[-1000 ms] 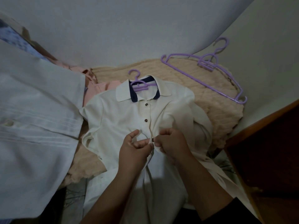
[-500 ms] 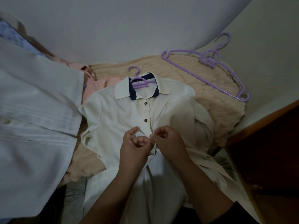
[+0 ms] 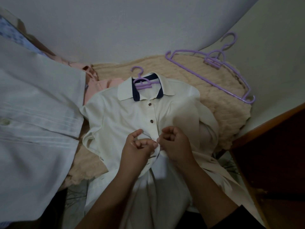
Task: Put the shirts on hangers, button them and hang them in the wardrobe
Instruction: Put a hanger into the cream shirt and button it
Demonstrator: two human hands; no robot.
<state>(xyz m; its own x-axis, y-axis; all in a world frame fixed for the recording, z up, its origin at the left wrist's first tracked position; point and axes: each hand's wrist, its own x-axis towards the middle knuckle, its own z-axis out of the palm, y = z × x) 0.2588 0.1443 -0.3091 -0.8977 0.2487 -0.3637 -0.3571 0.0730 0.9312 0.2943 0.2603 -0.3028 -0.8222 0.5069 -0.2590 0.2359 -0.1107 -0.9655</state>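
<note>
Pale wall (image 3: pixel 115 30) behind; dim light throughout. Beige knitted blanket (image 3: pixel 219 103) spread on the surface below it, carrying the garments.

Cream shirt (image 3: pixel 118 123): lies front up on the blanket, centre of view, collar toward the wall. Collar lined in navy. Purple hanger (image 3: pixel 142 82) sits inside the neck, its hook showing above the collar. Two dark buttons (image 3: pixel 151 121) visible on the placket, both above the hands; the lower hem runs off toward the viewer.

Left hand (image 3: pixel 137 146): fingers curled, pinching the shirt's front edge at the placket, just below the second button.

Right hand (image 3: pixel 175 141): fingers curled, pinching the opposite front edge. The two hands nearly meet, fingertips touching or close to it; the button between them is hidden.

Spare hangers (image 3: pixel 212 75): purple, stacked, lying on the blanket's far right part, well apart from the shirt, hooks toward the wall.

White garment (image 3: pixel 33 113): large, on the left, with a pale button and stitched pleats, overlapping the blanket's left edge.

Pink garment (image 3: pixel 97 86): partly seen between the white garment and the cream shirt's shoulder.

Brown wooden edge (image 3: pixel 272 146): lower right, beside the blanket.
</note>
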